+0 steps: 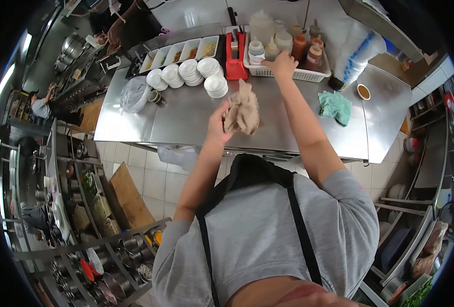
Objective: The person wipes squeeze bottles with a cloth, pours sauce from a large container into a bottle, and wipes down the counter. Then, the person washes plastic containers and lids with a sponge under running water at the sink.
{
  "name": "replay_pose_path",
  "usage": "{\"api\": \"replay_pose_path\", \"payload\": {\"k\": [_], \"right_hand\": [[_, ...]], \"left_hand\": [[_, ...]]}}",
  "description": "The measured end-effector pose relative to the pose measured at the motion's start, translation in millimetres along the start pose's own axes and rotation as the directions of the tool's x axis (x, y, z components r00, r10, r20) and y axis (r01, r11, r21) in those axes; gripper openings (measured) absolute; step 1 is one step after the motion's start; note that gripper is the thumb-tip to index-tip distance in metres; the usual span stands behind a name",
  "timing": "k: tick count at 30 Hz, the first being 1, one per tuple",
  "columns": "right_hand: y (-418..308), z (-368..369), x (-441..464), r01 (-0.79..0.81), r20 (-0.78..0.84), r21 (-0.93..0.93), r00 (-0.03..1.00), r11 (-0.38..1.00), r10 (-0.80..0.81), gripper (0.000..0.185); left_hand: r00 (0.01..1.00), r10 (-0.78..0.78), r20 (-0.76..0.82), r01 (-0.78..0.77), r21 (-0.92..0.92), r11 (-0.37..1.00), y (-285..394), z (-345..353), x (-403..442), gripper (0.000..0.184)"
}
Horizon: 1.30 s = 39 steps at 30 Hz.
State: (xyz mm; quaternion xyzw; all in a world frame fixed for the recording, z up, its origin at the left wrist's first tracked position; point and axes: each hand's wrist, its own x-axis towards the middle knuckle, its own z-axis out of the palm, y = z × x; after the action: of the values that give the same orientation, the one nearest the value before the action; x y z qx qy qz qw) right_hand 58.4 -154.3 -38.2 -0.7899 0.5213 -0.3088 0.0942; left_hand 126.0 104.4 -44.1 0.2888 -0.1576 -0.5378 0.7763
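My left hand [221, 123] is closed around a crumpled beige cloth [243, 113], held up over the front of the steel counter. My right hand [282, 66] reaches over the front rim of a white plastic basket [304, 75], its thumb stretched toward a small white container [256, 58]. The fingers look apart, and their far ends are partly hidden among the bottles. In the basket stand several squeeze bottles, among them a pale-yellow one [271, 50] and an orange-red one [299, 47].
Stacks of white dishes [188, 72] stand left on the steel counter [186, 117], before trays of ingredients [190, 49]. A red holder [236, 59] adjoins the basket. To the right are a green cloth [335, 106], a sauce cup [363, 92] and stacked plastic cups [357, 59]. Another person [41, 107] works far left.
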Motion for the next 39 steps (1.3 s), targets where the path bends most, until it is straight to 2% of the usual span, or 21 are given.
{"api": "replay_pose_path", "payload": {"k": [4, 5, 6, 8, 10, 13, 15, 16, 18, 20, 22, 24, 28, 30, 31, 32, 34, 35, 36, 38, 39], "right_hand": [[2.8, 9.8, -0.5, 0.007, -0.038, 0.002, 0.999, 1.000, -0.007, 0.065], [4.5, 9.9, -2.0, 0.015, -0.040, 0.036, 0.999, 0.999, -0.014, 0.062], [3.7, 7.4, 4.2, 0.028, -0.058, 0.075, 0.998, 0.997, -0.023, 0.060], [7.5, 4.3, 7.4, 0.060, -0.117, 0.101, 0.992, 0.993, -0.048, 0.059], [15.2, -2.6, 5.7, 0.128, -0.203, 0.295, 0.977, 0.947, -0.069, 0.060], [14.6, -46.3, 17.1, 0.181, -0.183, 0.402, 0.976, 0.897, -0.115, 0.063], [12.9, -72.9, 19.1, 0.262, -0.145, 0.540, 0.965, 0.800, -0.218, 0.059], [7.5, -83.1, 14.3, 0.260, -0.145, 0.537, 0.966, 0.803, -0.215, 0.059], [-4.8, -95.3, -0.9, 0.035, 0.013, 0.984, 0.964, 0.176, -0.264, 0.052], [1.2, -92.1, -18.1, -0.091, 0.161, 0.968, 0.941, 0.235, -0.298, 0.050], [-2.7, -95.6, -44.9, 0.030, 0.055, 0.966, 0.946, 0.257, -0.319, 0.049], [6.3, -86.6, -62.9, -0.070, 0.129, 0.979, 0.941, 0.192, -0.313, 0.048], [17.8, -96.3, -83.5, -0.187, 0.214, 0.975, 0.933, 0.116, -0.290, 0.049], [20.4, -114.3, -97.1, -0.002, 0.169, 0.898, 0.925, 0.440, -0.341, 0.059], [26.4, -108.6, -96.5, 0.064, 0.148, 0.834, 0.931, 0.548, -0.333, 0.067], [27.2, -111.1, -100.6, 0.063, 0.148, 0.831, 0.933, 0.553, -0.328, 0.067], [22.7, -114.0, -106.4, -0.064, 0.336, 0.721, 0.903, 0.689, -0.268, 0.065], [22.0, -106.3, -109.8, 0.049, 0.249, 0.722, 0.912, 0.691, -0.325, 0.059], [21.2, -103.8, -112.4, 0.048, 0.245, 0.721, 0.916, 0.692, -0.319, 0.059], [11.8, -105.0, -122.8, -0.072, 0.432, 0.718, 0.826, 0.692, -0.362, 0.053], [11.9, -95.9, -127.2, -0.055, 0.288, 0.894, 0.831, 0.445, -0.475, 0.047]], "left_hand": [[0.997, -0.073, -0.019, 0.066, -0.233, 0.970, 17.8, 5.1, -1.8, 0.040], [0.976, -0.003, 0.219, 0.036, -0.147, 0.988, -4.2, -48.4, 20.7, 0.038], [0.975, 0.010, 0.222, 0.024, -0.148, 0.989, -16.4, -51.8, 18.6, 0.038], [0.976, -0.192, -0.099, 0.174, -0.160, 0.972, -37.8, -41.3, 15.3, 0.034], [0.961, -0.210, -0.178, 0.199, -0.074, 0.977, -29.3, -38.1, 16.4, 0.032], [0.982, -0.179, 0.064, 0.184, -0.086, 0.979, 7.5, -0.6, 16.5, 0.036], [0.984, -0.039, 0.176, 0.001, 0.211, 0.978, 30.9, 36.0, 11.6, 0.032], [0.983, -0.043, 0.178, 0.005, 0.209, 0.978, 30.7, 34.3, 18.4, 0.032], [0.987, 0.021, 0.157, -0.033, 0.077, 0.996, 30.4, 29.5, 39.8, 0.034], [0.993, 0.045, 0.109, -0.056, 0.101, 0.993, 33.2, 42.9, 46.6, 0.037], [0.986, 0.030, 0.164, -0.021, -0.057, 0.998, 39.9, 49.7, 52.8, 0.040], [0.982, 0.039, 0.187, -0.018, -0.114, 0.993, 24.1, 25.0, 59.6, 0.041], [0.914, -0.068, 0.400, 0.211, -0.324, 0.922, 15.1, -2.1, 88.6, 0.037], [0.752, -0.128, 0.647, 0.078, 0.105, 0.991, 23.6, -3.7, 94.2, 0.032], [0.753, 0.038, 0.657, -0.332, 0.329, 0.884, 20.5, 1.3, 91.4, 0.034], [0.751, 0.036, 0.659, -0.328, 0.325, 0.887, 17.8, 10.4, 84.7, 0.034], [0.931, -0.051, 0.361, 0.059, -0.010, 0.998, 13.6, 31.0, 73.8, 0.039], [0.779, 0.184, 0.599, -0.533, 0.478, 0.698, 8.8, 39.6, 70.2, 0.044], [0.777, 0.179, 0.604, -0.532, 0.477, 0.700, 8.8, 40.6, 72.7, 0.044], [0.835, -0.232, 0.498, 0.145, 0.207, 0.967, 12.0, 49.5, 72.2, 0.042], [0.460, -0.247, 0.853, -0.406, 0.450, 0.796, 14.6, 73.6, 92.5, 0.034]]}}
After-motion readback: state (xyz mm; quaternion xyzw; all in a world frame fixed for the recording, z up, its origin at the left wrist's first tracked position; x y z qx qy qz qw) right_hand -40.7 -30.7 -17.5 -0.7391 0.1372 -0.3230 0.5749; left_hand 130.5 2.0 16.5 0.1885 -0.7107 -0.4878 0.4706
